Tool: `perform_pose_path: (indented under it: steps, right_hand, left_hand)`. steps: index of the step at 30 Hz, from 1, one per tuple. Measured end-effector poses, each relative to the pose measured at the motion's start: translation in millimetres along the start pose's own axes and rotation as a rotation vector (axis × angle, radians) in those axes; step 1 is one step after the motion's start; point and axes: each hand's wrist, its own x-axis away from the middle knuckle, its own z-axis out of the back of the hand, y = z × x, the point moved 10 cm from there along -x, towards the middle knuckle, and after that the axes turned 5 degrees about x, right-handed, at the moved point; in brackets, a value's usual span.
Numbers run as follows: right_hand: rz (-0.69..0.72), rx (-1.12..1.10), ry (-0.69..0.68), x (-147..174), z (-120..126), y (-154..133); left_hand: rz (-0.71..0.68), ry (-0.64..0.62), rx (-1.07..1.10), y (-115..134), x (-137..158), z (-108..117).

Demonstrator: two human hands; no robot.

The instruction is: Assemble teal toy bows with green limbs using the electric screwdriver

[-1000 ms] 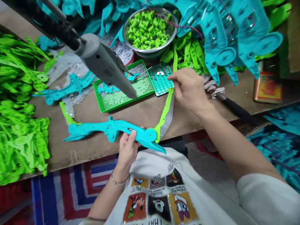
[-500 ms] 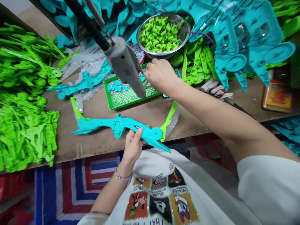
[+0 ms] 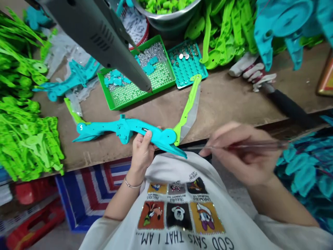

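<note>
My left hand (image 3: 142, 150) grips a turquoise plastic toy bow (image 3: 145, 130) near its right end, thumb on top by a small dark slot with a metal part in it. Lime-green limbs (image 3: 187, 107) join both ends of the bow. To the right of the bow, over the table's front edge, my right hand (image 3: 241, 152) is closed round a slim pointed tool (image 3: 256, 145) that looks like tweezers. The tool is blurred. Its tip points left toward the bow's end; whether the tip carries anything, I cannot tell.
A grey electric screwdriver (image 3: 104, 41) hangs over a green tray (image 3: 114, 103) of springs and turquoise pieces. Beside that sits a turquoise tray (image 3: 188, 74) with small metal parts. Green parts pile up at left (image 3: 28, 139). A black-handled tool (image 3: 288, 102) lies at right.
My right hand has moved from the green tray back toward me, to the right of the bow. My left hand still holds the bow. The view has come closer to the table.
</note>
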Motion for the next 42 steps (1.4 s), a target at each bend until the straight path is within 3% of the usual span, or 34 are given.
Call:
perform_pose_path:
  steps: [5, 13, 21, 26, 29, 42]
  right_hand:
    - [0.014, 0.031, 0.092, 35, -25, 32]
    - [0.007, -0.06, 0.09, 40, -46, 56]
    - [0.134, -0.014, 0.089, 39, -51, 47]
    - [0.037, -0.105, 0.063, 35, -49, 59]
    - [0.048, -0.105, 0.01, 31, -53, 57]
    - [0.279, 0.281, -0.049, 42, -66, 28]
  left_hand:
    - [-0.058, 0.052, -0.027, 5, 1, 5]
    - [-0.089, 0.07, -0.063, 8, 3, 8]
    - [-0.064, 0.074, -0.063, 6, 3, 9]
    - [-0.065, 0.073, -0.078, 6, 3, 10]
    - [-0.053, 0.061, -0.078, 4, 3, 9]
    - [-0.061, 0.07, -0.05, 5, 3, 7]
